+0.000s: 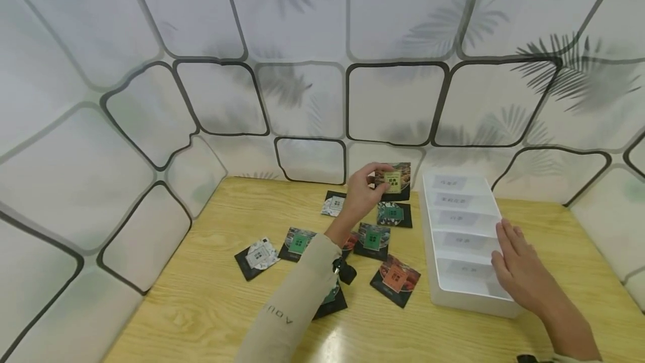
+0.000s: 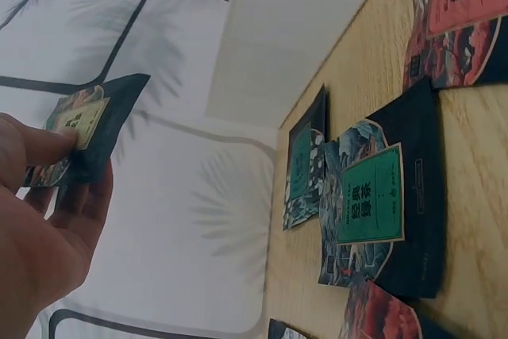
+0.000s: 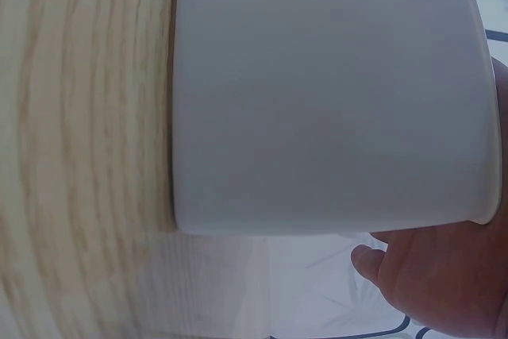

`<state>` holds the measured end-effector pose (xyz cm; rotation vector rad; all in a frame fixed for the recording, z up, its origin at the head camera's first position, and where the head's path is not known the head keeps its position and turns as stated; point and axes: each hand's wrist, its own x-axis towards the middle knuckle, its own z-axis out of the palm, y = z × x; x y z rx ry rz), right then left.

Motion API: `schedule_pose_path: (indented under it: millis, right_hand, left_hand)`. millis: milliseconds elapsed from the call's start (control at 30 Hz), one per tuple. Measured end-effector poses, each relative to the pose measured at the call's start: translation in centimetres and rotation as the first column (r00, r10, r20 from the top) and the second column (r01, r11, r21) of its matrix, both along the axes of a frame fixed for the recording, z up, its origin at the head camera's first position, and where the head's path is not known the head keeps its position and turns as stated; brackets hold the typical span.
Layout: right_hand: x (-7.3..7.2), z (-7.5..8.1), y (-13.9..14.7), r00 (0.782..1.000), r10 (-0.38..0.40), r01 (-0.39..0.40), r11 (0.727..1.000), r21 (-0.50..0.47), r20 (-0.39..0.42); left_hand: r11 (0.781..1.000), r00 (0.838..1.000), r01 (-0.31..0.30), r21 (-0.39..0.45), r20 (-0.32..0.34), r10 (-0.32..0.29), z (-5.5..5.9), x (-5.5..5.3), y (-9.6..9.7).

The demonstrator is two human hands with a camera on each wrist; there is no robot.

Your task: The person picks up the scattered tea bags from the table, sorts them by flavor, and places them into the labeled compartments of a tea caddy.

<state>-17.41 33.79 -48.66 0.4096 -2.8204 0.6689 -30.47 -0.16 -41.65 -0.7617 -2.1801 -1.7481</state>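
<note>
My left hand (image 1: 361,192) pinches a tea sachet with a yellow label (image 1: 403,184), raised above the far side of the table. In the left wrist view, the thumb lies on the front of that sachet (image 2: 115,129), with fingers behind it. Close below are a green-label sachet (image 1: 395,213) and a white-label one (image 1: 331,206). With fairly straight fingers, my right hand (image 1: 524,268) rests against the right rim of a white divided box (image 1: 473,303). The right wrist view shows the box's outer wall (image 3: 325,101), part of the hand being hidden behind it.
More sachets lie about the wooden table (image 1: 201,296): a red-label one (image 1: 395,278), green-label ones (image 1: 372,240) and a white-patterned one (image 1: 257,256). My left forearm covers some of them. Labelled compartments run along the box. A patterned curtain (image 1: 302,99) stands behind the table.
</note>
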Motion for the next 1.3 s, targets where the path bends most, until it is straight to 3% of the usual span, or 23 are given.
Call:
schedule_pose_path:
  millis: [233, 600, 867, 1067, 1300]
  right_hand:
    - [0.2, 0.1, 0.5, 1.000, -0.004, 0.004, 1.000, -0.009, 0.025]
    - [0.6, -0.1, 0.8, 0.999, -0.032, 0.032, 0.999, -0.011, 0.034]
    - [0.5, 0.2, 0.9, 0.999, -0.044, 0.043, 0.999, 0.011, 0.025]
    - [0.3, 0.6, 0.7, 0.998, -0.039, 0.038, 0.999, 0.011, 0.046]
    - [0.2, 0.5, -0.1, 0.998, -0.035, 0.035, 0.999, -0.007, 0.043]
  left_hand:
    - [0.999, 0.999, -0.019, -0.039, -0.037, 0.017, 0.0, -1.1, 2.0]
    - [0.995, 0.999, -0.014, -0.096, 0.028, 0.016, -1.0, -2.7, 4.3]
    - [0.992, 1.000, -0.018, -0.121, -0.003, 0.018, 0.1, -4.0, 6.2]
    - [0.992, 0.998, 0.026, -0.126, -0.060, -0.033, 0.2, -4.9, 6.9]
    - [0.994, 0.996, 0.072, -0.086, -0.054, -0.077, -0.1, -5.8, 7.3]
